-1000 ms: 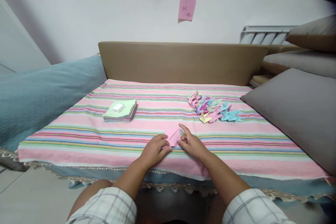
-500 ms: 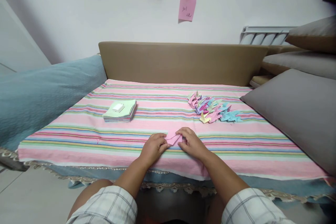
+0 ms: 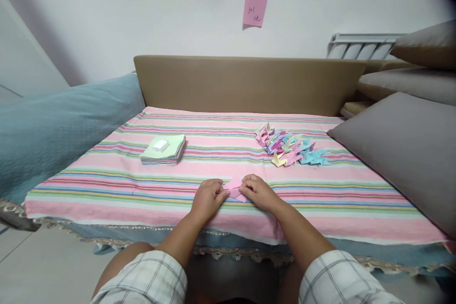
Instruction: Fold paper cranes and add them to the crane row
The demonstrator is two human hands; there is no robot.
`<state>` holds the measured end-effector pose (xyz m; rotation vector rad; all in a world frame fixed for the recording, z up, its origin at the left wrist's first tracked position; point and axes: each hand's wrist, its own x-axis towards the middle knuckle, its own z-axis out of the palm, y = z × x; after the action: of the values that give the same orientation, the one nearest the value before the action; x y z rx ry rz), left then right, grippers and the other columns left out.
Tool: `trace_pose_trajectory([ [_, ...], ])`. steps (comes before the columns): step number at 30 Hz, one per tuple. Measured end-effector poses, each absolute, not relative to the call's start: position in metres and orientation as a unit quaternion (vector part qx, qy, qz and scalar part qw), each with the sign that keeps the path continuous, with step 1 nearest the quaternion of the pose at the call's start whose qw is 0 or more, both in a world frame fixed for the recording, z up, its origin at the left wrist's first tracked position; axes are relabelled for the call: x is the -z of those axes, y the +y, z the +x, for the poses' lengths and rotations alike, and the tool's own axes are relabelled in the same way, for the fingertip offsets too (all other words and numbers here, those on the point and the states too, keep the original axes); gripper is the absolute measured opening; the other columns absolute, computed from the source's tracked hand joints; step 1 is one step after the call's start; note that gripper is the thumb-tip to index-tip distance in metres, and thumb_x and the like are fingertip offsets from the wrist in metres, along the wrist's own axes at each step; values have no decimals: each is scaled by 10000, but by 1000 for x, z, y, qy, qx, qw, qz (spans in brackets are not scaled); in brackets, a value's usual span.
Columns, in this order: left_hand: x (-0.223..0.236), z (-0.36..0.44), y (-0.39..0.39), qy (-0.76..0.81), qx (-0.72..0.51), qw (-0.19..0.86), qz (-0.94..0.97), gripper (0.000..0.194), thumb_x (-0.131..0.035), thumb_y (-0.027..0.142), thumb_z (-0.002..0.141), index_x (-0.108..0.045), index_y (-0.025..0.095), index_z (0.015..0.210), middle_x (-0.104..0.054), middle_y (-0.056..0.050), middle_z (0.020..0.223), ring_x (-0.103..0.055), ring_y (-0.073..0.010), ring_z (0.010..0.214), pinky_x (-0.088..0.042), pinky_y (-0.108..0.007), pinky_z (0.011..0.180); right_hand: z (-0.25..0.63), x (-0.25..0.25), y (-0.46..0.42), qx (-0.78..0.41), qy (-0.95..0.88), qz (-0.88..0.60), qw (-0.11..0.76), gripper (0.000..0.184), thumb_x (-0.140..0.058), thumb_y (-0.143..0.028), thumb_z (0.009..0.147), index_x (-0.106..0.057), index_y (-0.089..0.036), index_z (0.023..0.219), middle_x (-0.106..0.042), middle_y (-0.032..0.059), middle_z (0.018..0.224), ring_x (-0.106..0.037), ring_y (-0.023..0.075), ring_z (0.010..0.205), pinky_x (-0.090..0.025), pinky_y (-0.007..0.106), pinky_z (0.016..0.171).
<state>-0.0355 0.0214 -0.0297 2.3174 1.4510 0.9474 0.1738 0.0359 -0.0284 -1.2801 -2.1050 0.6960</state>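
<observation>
A partly folded piece of pink origami paper (image 3: 234,191) lies low over the striped cloth, between my two hands. My left hand (image 3: 210,197) pinches its left edge between thumb and fingers. On the other side, my right hand (image 3: 259,192) grips the right part, thumb and fingertips closed on it. A crease line runs across the paper, with one flap towards the far side and a pointed one towards me. Beyond my right hand lies a cluster of folded paper cranes (image 3: 290,147) in pink, purple, blue, yellow and pale green.
A stack of coloured paper sheets (image 3: 164,150) sits left of my hands, topped by a small white object (image 3: 161,145). Grey cushions (image 3: 402,152) line the right side. A brown backrest (image 3: 245,85) stands behind the striped cloth (image 3: 107,185), and a blue covered armrest (image 3: 71,123) is at left.
The pink paper has opened out, with a flap now showing on its far side. My right thumb and fingers have shifted their hold on the right part. My left hand stays almost in place.
</observation>
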Motion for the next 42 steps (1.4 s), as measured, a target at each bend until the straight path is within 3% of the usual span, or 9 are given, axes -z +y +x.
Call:
trace_pose_trajectory([
  [17,28,-29,23,529,-309,117,781,197,-612,256,744,-528,198,576,-688,-50,872,-583,-232,998,-418,-382,862,168,25,38,-259,-739,-551,288,164,-579,-332,764,-578,-184,694,-572,16,799,-523,141,732,-381,246,654],
  [42,29,-27,22,546,-301,129,771,171,-685,245,665,-601,195,524,-675,-60,937,-571,-257,1000,-429,-396,849,163,30,41,-250,-754,-541,275,79,-634,-218,671,-600,-171,618,-562,35,836,-541,153,808,-414,261,752],
])
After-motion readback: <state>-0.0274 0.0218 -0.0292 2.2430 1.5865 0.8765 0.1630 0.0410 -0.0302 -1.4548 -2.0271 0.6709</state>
